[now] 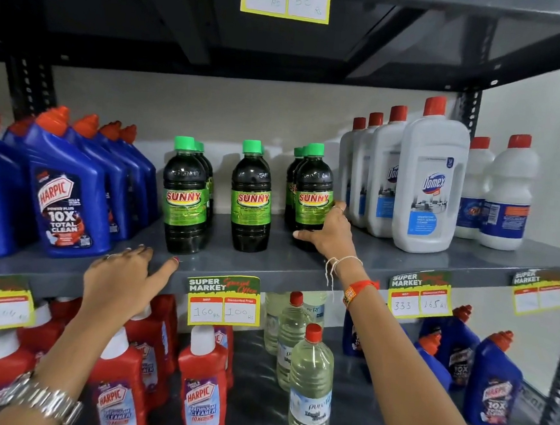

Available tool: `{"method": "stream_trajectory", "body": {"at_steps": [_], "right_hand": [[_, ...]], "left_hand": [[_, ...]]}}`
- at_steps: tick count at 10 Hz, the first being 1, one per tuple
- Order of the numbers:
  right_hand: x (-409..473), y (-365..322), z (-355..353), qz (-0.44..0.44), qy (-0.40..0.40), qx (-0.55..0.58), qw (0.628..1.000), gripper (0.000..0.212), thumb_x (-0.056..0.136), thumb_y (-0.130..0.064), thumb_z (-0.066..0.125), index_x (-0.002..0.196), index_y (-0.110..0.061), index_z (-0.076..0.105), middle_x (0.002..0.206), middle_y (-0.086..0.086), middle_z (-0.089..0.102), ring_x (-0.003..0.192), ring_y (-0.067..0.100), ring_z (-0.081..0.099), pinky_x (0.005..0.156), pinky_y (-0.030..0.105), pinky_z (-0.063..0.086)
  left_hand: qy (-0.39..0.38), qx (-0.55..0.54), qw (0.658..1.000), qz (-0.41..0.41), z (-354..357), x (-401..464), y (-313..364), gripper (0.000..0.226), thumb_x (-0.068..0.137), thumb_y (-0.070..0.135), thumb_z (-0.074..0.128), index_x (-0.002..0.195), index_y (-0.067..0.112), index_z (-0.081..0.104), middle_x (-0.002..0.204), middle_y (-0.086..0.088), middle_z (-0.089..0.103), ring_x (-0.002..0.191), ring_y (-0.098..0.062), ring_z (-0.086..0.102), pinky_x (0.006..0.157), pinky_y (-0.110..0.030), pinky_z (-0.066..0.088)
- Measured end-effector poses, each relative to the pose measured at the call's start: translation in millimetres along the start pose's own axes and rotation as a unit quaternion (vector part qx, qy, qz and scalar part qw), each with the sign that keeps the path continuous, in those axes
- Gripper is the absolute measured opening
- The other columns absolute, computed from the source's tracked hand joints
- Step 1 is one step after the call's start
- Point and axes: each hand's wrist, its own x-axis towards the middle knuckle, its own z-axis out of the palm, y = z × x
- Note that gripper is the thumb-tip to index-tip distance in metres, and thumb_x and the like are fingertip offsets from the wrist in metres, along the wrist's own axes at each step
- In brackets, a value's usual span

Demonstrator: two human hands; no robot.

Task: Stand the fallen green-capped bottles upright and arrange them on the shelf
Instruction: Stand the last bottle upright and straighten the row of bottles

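Observation:
Dark green-capped Sunny bottles stand upright in three short rows on the grey middle shelf (268, 261): a left row (184, 194), a middle row (251, 196) and a right row (313, 195). My right hand (329, 231) wraps the lower part of the front bottle of the right row, thumb across its base. My left hand (126, 277) rests open on the shelf's front edge, just below and left of the left row, holding nothing. No green-capped bottle lies on its side in view.
Blue Harpic bottles (69, 192) crowd the shelf's left end and white Domex bottles (428, 187) stand right of the Sunny rows. Price tags (223, 303) hang on the shelf lip. Below stand red Harpic bottles (204, 391) and clear liquid bottles (309, 392).

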Motion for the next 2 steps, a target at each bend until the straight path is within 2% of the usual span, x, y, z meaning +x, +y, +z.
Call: {"method": "stream_trajectory", "body": {"at_steps": [2], "right_hand": [[-2.1,-2.9,-0.6,0.000,-0.010,0.000,1.000,0.086,0.062,-0.020,0.085,0.124,0.000,0.028,0.129,0.020,0.050,0.125,0.034,0.044,0.105,0.041,0.038]], "left_hand": [[-0.001,-0.002,1.000,-0.012,1.4,0.2,-0.3,0.068,0.085,0.063,0.030,0.121,0.013,0.059,0.126,-0.008,0.063,0.108,-0.029,0.062,0.080,-0.038,0.049]]}}
